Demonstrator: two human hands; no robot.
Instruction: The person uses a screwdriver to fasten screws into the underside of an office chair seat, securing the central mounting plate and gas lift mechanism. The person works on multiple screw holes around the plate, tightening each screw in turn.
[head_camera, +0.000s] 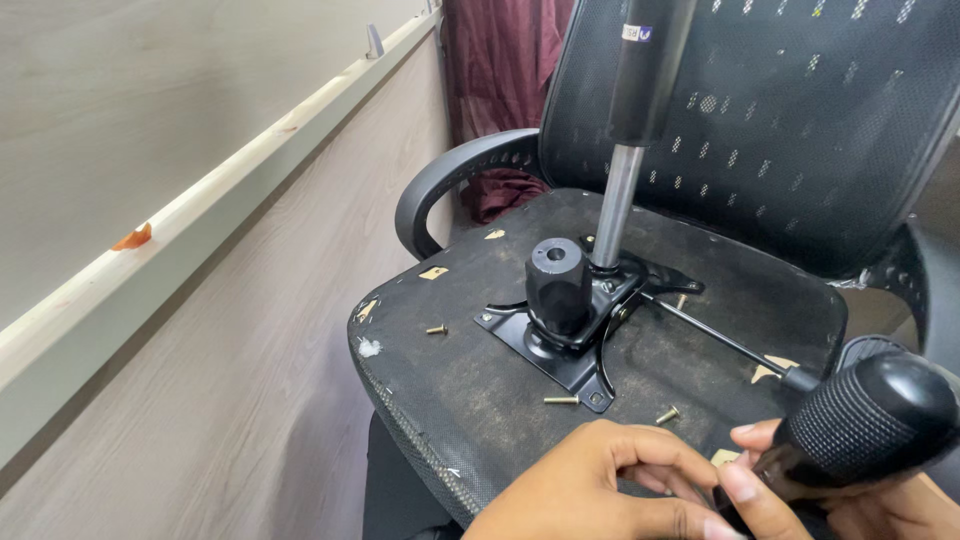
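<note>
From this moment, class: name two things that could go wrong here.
1. Three loose brass screws lie on the upturned chair seat; a knock might roll them off the edge.
2. Both hands, left hand and right hand, grip the screwdriver handle near the seat edge; it could slip.

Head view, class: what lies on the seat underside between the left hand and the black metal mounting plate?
Two loose brass screws lie between the left hand and the mounting plate.

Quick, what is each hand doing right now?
Left hand: fingers curled, touching the tool's shaft near the right.
Right hand: closed on the screwdriver.
</note>
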